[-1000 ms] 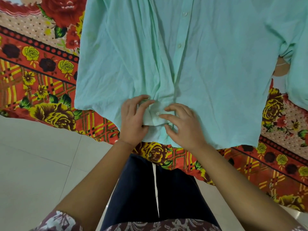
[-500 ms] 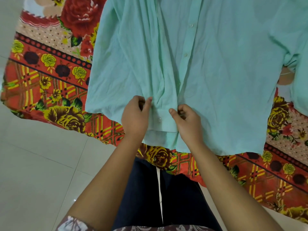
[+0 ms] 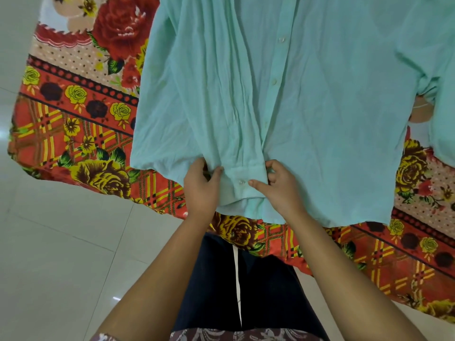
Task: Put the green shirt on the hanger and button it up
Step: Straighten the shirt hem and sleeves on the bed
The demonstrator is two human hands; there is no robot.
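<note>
The pale green shirt (image 3: 307, 107) lies front-up on a flowered bedspread, its hem towards me and a row of small white buttons running up the placket. My left hand (image 3: 200, 188) pinches the fabric just left of the placket near the hem. My right hand (image 3: 278, 185) grips the placket's right side, thumb pointing at the lowest button (image 3: 241, 182). The buttons above it look fastened. The collar and any hanger lie beyond the top of the frame and are hidden.
The red, orange and yellow flowered bedspread (image 3: 73, 134) hangs over the bed's edge in front of me. Pale floor tiles (image 3: 61, 254) fill the left. My dark trousers (image 3: 234, 291) show below the hem. A shirt sleeve (image 3: 438, 57) lies at the right.
My hands have spread apart along the hem, flattening the bunched placket; the lowest button now shows between them. The view has shifted slightly left.
</note>
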